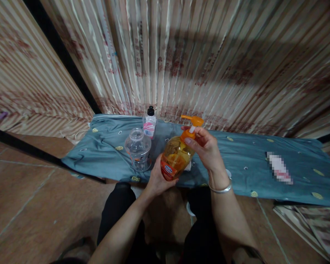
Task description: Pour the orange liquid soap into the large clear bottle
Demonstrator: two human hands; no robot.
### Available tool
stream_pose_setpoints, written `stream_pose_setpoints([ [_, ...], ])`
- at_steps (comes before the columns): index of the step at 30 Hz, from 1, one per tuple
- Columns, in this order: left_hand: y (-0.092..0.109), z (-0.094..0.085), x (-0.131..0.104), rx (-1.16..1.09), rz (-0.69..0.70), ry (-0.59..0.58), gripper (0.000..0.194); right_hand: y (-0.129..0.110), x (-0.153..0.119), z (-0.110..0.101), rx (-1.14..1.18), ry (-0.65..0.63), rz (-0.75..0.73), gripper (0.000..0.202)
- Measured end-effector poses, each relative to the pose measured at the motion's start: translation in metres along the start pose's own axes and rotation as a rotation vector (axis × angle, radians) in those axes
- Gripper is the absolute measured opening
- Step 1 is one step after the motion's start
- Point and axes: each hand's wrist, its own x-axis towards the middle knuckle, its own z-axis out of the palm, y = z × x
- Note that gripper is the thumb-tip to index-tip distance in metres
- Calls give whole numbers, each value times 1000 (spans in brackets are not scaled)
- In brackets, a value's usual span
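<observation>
Amber bottle (174, 158) held tilted between two bare hands, above a teal cloth.

Head view. The bottle, part-filled with yellow liquid and bearing a red label, leans with its top toward the right; it is near the front edge of the cloth (99, 143). The left hand (160, 179) is cupped closed about its lower body, thumb across the base. The right hand (208, 148), a silver bracelet (221, 189) at its wrist, is closed at the neck, thumb and fingers about the collar of the orange pump (195, 121), whose spout points left. To the left, a clear jar (138, 150) stands upright and uncapped on the cloth; just behind it stands a black-topped white bottle (149, 126) with a pink label. A pixelated white-and-pink item (279, 168) lies well apart at right. Behind hangs a striped curtain (181, 66); below are dark-clad knees (121, 201) and a brown floor (24, 194).
</observation>
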Motion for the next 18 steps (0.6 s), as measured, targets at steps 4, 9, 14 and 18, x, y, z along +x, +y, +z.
stream_pose_setpoints([
  [4, -1, 1, 0, -11, -11, -3, 103, -2, -2, -3, -12, -72, 0, 42],
  [9, -2, 1, 0, -13, 12, -11, 103, 9, 1, 4, -73, 70, -70, 44],
  [14, -4, 1, 0, -1, 8, 0, 104, 2, -1, 3, -60, -30, 13, 44],
  [18, -3, 0, 0, -7, 15, -7, 103, -3, -1, -2, -49, -140, 52, 48],
])
